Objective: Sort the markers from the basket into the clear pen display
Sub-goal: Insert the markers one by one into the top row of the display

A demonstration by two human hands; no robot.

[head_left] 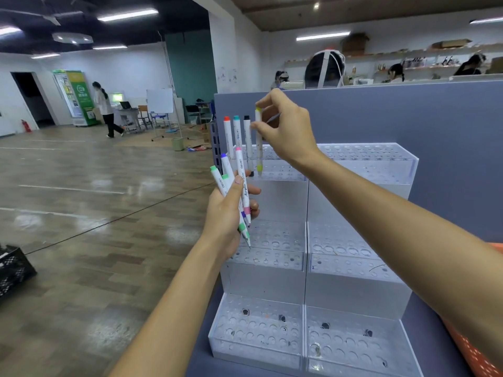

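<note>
A clear tiered pen display (pixel 362 292) with rows of round holes stands before me on a blue-grey table. In its top tier at the left stand three white markers: red-capped (pixel 228 134), teal-capped (pixel 237 131) and black-capped (pixel 247 137). My right hand (pixel 285 126) pinches a yellow-green marker (pixel 258 142) upright, its lower tip in a top-tier hole just right of the black one. My left hand (pixel 231 210) grips a bundle of several markers (pixel 236 191) with green, purple and pink caps, in front of the display's left side.
A grey partition wall (pixel 408 118) rises behind the display. An orange basket edge (pixel 473 349) shows at the lower right under my right arm. A black crate (pixel 13 268) sits on the floor at left. People are in the room beyond.
</note>
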